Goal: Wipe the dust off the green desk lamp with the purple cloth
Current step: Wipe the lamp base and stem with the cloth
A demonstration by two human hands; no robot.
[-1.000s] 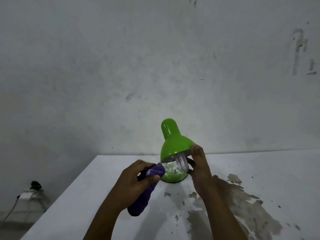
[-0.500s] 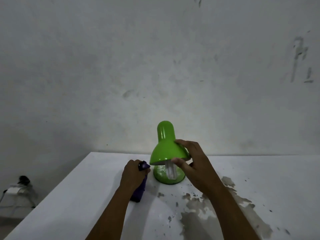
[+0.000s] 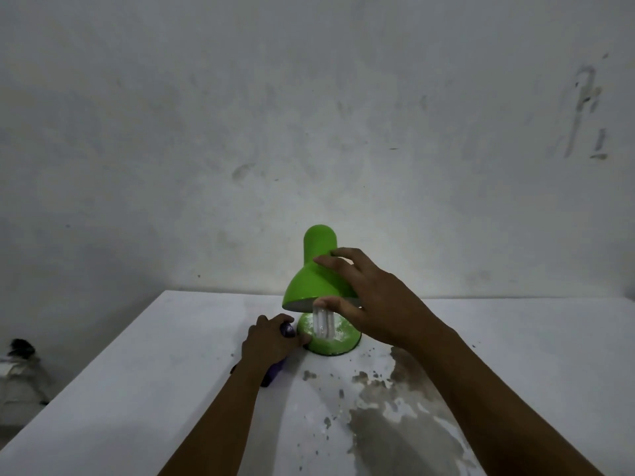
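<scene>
Right hand [image 3: 374, 297] moved up lamp [image 3: 318, 280] shade, grip clasping it; left hand [image 3: 266, 341] clutches cloth [image 3: 288, 330].

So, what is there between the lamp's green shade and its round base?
In the head view, the white bulb hangs down from the shade in front of the base. The right hand holds the shade, thumb beside the bulb.
</scene>
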